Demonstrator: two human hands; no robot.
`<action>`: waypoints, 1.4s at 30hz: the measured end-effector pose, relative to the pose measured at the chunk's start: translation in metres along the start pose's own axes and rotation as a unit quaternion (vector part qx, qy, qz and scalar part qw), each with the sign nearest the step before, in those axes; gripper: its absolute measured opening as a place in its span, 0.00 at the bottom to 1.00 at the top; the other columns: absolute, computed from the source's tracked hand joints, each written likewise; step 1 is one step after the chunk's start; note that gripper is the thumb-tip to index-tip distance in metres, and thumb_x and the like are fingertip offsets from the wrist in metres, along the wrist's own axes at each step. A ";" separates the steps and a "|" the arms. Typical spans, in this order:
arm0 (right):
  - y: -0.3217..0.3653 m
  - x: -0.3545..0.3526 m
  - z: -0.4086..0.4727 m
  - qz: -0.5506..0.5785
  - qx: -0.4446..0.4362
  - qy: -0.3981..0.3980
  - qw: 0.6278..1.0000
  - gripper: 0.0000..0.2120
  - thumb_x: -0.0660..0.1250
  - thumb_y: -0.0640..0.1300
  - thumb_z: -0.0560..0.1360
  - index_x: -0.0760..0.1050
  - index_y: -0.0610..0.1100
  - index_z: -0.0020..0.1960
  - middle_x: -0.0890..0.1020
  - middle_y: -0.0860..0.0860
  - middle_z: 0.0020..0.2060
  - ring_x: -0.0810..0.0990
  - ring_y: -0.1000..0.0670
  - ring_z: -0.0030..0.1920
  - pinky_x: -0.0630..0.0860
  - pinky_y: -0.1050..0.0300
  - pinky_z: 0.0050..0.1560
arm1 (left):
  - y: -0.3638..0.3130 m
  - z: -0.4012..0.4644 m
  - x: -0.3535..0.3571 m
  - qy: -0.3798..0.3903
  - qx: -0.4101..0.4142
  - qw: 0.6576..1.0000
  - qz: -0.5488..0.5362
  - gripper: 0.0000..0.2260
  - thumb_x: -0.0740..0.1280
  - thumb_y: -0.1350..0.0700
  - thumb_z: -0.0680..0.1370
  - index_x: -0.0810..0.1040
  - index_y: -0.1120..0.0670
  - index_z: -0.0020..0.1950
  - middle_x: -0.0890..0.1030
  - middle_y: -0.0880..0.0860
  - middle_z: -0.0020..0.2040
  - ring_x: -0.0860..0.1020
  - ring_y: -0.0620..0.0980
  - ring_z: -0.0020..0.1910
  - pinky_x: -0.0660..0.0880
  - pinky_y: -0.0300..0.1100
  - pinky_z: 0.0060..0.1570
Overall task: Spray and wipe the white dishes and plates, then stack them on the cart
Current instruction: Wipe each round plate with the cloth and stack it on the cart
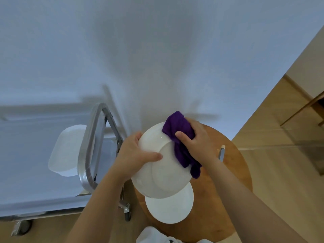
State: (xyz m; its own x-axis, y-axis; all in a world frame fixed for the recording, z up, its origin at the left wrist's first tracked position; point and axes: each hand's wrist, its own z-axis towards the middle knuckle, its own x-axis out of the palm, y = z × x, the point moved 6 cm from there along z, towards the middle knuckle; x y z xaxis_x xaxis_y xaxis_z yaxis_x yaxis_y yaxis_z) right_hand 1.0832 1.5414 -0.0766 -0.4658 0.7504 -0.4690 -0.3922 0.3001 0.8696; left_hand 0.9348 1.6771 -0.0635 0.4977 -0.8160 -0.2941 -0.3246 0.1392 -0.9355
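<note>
Plate is looking slick and breakable: left hand is gripping its rim, right hand is clutching purple cloth against it.

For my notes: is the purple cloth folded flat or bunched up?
Bunched up: the right hand grips the purple cloth crumpled against the held plate, one end hanging.
</note>
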 end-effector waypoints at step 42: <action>-0.032 0.050 -0.046 0.248 0.221 -0.081 0.940 0.14 0.51 0.51 0.81 0.70 0.51 0.63 0.75 0.46 0.59 0.74 0.45 0.60 0.69 0.41 0.64 | -0.002 0.011 0.073 0.005 -0.077 0.949 -0.306 0.09 0.62 0.52 0.80 0.80 0.49 0.55 0.85 0.50 0.49 0.82 0.50 0.53 0.78 0.47 0.54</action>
State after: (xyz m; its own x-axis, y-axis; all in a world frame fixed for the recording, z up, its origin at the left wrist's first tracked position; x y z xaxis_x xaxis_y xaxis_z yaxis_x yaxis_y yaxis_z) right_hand 1.0358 1.5419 -0.1347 -0.3632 0.9316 0.0099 0.2254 0.0775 0.9712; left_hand 0.9808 1.6232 -0.0850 0.6240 -0.7224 0.2979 -0.0912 -0.4460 -0.8904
